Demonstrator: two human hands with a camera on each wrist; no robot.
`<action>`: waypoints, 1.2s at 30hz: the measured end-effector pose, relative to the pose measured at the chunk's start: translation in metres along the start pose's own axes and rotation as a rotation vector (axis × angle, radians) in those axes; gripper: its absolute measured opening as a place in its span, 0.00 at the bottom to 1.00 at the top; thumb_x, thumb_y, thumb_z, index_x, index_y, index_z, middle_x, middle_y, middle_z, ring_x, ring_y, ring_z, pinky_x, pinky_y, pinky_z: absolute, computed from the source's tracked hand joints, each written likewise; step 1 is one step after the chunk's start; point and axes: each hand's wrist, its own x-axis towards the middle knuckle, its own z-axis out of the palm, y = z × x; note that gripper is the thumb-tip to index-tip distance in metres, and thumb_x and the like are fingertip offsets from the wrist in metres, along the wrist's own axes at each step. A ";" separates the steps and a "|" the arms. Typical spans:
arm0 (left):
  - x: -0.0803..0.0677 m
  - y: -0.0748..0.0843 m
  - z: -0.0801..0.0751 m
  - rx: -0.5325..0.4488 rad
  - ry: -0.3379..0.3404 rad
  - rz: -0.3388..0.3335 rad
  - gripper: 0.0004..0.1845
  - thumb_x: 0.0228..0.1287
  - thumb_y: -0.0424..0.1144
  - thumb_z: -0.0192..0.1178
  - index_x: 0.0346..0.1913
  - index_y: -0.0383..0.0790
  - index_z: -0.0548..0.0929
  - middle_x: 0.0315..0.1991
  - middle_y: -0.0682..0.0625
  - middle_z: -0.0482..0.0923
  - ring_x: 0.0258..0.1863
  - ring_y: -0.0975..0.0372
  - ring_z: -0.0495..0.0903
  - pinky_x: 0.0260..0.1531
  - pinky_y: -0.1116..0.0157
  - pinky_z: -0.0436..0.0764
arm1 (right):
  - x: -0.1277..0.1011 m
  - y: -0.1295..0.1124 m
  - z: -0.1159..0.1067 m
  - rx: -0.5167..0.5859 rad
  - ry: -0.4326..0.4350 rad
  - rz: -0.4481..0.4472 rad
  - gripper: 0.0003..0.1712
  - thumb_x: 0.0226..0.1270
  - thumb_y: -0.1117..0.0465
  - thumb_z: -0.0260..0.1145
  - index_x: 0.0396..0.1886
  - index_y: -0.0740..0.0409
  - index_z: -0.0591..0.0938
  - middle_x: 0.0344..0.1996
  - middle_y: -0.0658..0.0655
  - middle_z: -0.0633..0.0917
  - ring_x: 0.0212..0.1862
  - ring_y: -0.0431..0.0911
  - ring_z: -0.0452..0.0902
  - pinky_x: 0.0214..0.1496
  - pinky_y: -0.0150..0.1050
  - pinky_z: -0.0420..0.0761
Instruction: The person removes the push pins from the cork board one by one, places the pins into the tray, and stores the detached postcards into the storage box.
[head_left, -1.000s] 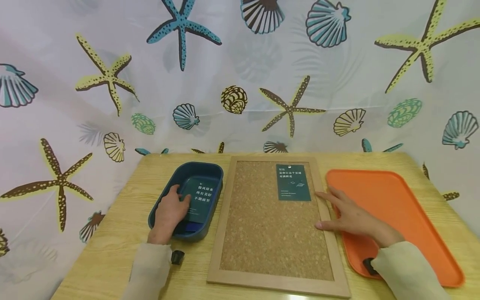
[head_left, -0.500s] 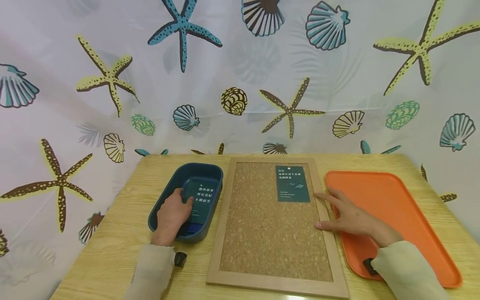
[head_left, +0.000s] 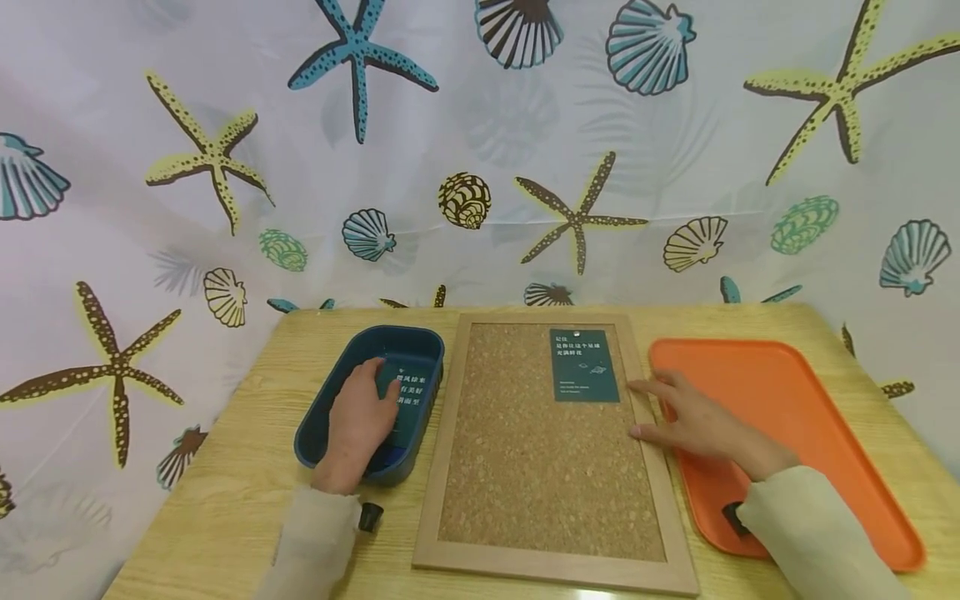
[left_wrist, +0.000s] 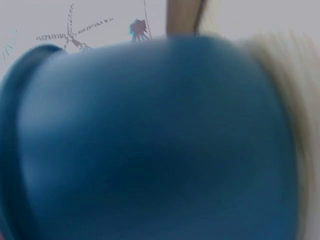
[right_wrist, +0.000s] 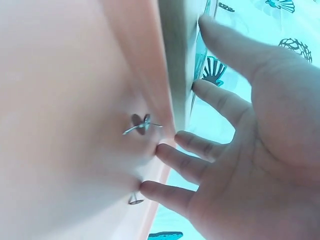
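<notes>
A dark blue plastic bin (head_left: pixel 397 332) stands left of a wood-framed cork board (head_left: pixel 540 475). My left hand (head_left: pixel 358 421) reaches into the bin and its fingers lie on a dark teal printed card (head_left: pixel 414 392), covering the card's left part. A second teal card (head_left: pixel 586 365) sits at the board's top right. My right hand (head_left: pixel 697 421) rests flat with spread fingers, touching the board's right frame and the edge of an orange tray (head_left: pixel 787 392). In the right wrist view the spread fingers (right_wrist: pixel 210 100) show beside two pushpins (right_wrist: pixel 141 124) on the tray. The left wrist view holds only the blurred blue bin (left_wrist: pixel 150 150).
All of it sits on a light wooden table (head_left: pixel 225 475). A seashell and starfish curtain (head_left: pixel 480 167) hangs close behind the table and along both sides. The table's right edge runs just past the tray.
My left hand has slid farther into the bin and now covers more of the card. The right hand has barely moved.
</notes>
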 end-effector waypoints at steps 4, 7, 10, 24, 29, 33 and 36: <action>-0.006 0.016 0.005 -0.098 0.066 0.093 0.24 0.79 0.40 0.57 0.72 0.37 0.74 0.69 0.37 0.76 0.62 0.43 0.81 0.55 0.43 0.83 | 0.004 -0.002 -0.004 -0.012 0.004 0.011 0.43 0.70 0.38 0.69 0.75 0.57 0.73 0.74 0.77 0.61 0.66 0.72 0.73 0.61 0.70 0.77; -0.011 0.026 0.008 -0.145 0.088 0.146 0.22 0.79 0.40 0.57 0.71 0.38 0.76 0.68 0.39 0.78 0.58 0.44 0.84 0.52 0.45 0.85 | 0.006 -0.003 -0.003 -0.002 0.007 0.014 0.41 0.71 0.39 0.69 0.74 0.57 0.74 0.73 0.77 0.62 0.66 0.71 0.73 0.62 0.69 0.77; -0.016 0.037 0.011 -0.181 0.077 0.182 0.22 0.79 0.40 0.58 0.71 0.39 0.76 0.67 0.41 0.79 0.59 0.45 0.84 0.53 0.45 0.84 | 0.008 -0.003 -0.002 0.015 0.005 0.021 0.41 0.72 0.39 0.68 0.74 0.58 0.74 0.73 0.77 0.62 0.65 0.70 0.74 0.61 0.68 0.78; -0.023 0.091 0.036 -0.250 0.007 0.319 0.18 0.79 0.38 0.58 0.66 0.44 0.80 0.62 0.48 0.82 0.64 0.53 0.81 0.63 0.50 0.82 | 0.018 -0.002 -0.009 0.006 0.029 0.111 0.37 0.72 0.42 0.69 0.71 0.59 0.77 0.68 0.75 0.70 0.62 0.67 0.76 0.60 0.68 0.78; -0.021 0.102 0.045 -0.257 -0.021 0.371 0.16 0.79 0.37 0.58 0.64 0.42 0.82 0.61 0.46 0.83 0.62 0.52 0.82 0.60 0.50 0.83 | 0.026 -0.001 -0.011 0.004 0.072 0.111 0.33 0.76 0.45 0.66 0.71 0.60 0.77 0.68 0.77 0.72 0.65 0.72 0.74 0.58 0.69 0.79; -0.016 0.108 0.052 -0.239 -0.042 0.418 0.15 0.78 0.35 0.58 0.62 0.39 0.83 0.58 0.43 0.84 0.60 0.51 0.83 0.59 0.51 0.84 | 0.032 -0.001 -0.012 0.063 0.101 0.110 0.32 0.78 0.46 0.64 0.72 0.60 0.76 0.70 0.75 0.74 0.66 0.72 0.74 0.58 0.68 0.81; -0.012 0.112 0.058 -0.212 -0.060 0.416 0.15 0.77 0.35 0.59 0.61 0.39 0.84 0.58 0.44 0.85 0.60 0.52 0.84 0.60 0.53 0.84 | 0.036 -0.003 -0.012 0.105 0.123 0.121 0.32 0.79 0.46 0.63 0.72 0.60 0.76 0.70 0.72 0.75 0.68 0.71 0.73 0.59 0.68 0.81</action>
